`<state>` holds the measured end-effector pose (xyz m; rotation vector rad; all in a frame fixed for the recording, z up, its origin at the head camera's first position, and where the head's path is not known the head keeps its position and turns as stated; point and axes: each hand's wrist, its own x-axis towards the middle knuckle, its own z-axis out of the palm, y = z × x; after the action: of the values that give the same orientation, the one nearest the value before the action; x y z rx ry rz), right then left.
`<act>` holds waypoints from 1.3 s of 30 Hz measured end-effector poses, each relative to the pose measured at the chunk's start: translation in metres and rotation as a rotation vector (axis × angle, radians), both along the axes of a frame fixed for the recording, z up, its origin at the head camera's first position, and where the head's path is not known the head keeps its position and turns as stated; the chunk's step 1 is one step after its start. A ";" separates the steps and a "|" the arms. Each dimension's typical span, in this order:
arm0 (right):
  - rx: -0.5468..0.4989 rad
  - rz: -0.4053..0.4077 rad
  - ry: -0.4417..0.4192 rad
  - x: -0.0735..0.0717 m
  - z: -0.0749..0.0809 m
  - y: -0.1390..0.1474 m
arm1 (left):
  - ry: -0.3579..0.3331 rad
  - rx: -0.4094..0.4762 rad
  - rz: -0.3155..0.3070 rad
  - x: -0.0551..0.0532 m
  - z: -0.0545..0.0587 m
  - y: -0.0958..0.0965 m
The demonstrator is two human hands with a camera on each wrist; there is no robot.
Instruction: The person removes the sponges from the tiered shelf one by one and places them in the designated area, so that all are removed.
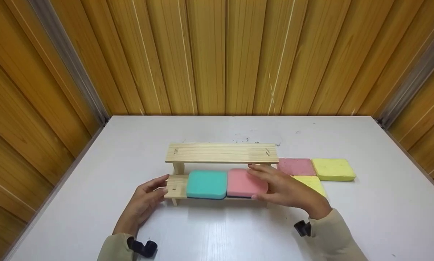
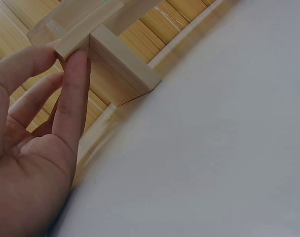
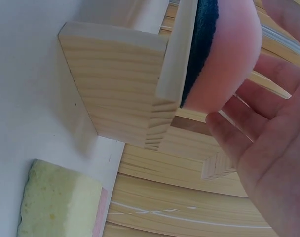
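A small two-step wooden shelf (image 1: 220, 153) stands on the white table. My left hand (image 1: 147, 200) pinches the left end of its lower step; in the left wrist view, thumb and finger (image 2: 73, 94) meet that board's end. On the lower step lie a teal sponge (image 1: 207, 184) and, right beside it, a pink sponge (image 1: 243, 181) with a dark scouring layer underneath. My right hand (image 1: 287, 186) holds the pink sponge by its right part, thumb at the near edge and fingers at the far side. In the right wrist view the pink sponge (image 3: 234, 54) sits flat against the board.
Behind and beside my right hand, a dull pink sponge (image 1: 296, 166), a yellow sponge (image 1: 334, 169) and another yellow one (image 1: 310, 184) lie on the white table (image 1: 217, 232). Wood-patterned walls (image 1: 209, 58) rise at the table's back and sides.
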<state>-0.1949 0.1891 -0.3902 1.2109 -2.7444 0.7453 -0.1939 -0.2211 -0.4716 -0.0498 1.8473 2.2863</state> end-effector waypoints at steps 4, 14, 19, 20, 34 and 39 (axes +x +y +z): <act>0.005 -0.005 -0.002 0.002 0.000 -0.001 | 0.000 -0.005 -0.003 0.001 0.000 0.000; 0.026 -0.017 -0.009 0.002 0.000 -0.004 | 0.007 -0.013 -0.009 0.001 0.000 0.000; 0.032 -0.019 -0.033 0.003 0.001 -0.004 | 0.009 -0.012 -0.001 0.001 0.000 0.001; 0.034 -0.021 -0.040 0.003 0.001 -0.005 | 0.009 -0.011 0.000 0.001 0.000 0.001; 0.039 -0.028 -0.014 0.004 -0.001 -0.003 | 0.011 -0.008 -0.015 0.001 0.001 0.000; 0.038 -0.018 0.006 0.003 -0.001 -0.003 | 0.005 -0.013 -0.021 0.001 0.002 0.000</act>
<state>-0.1916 0.1863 -0.3912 1.1917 -2.7738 0.6894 -0.1933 -0.2208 -0.4700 -0.0262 1.8559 2.2626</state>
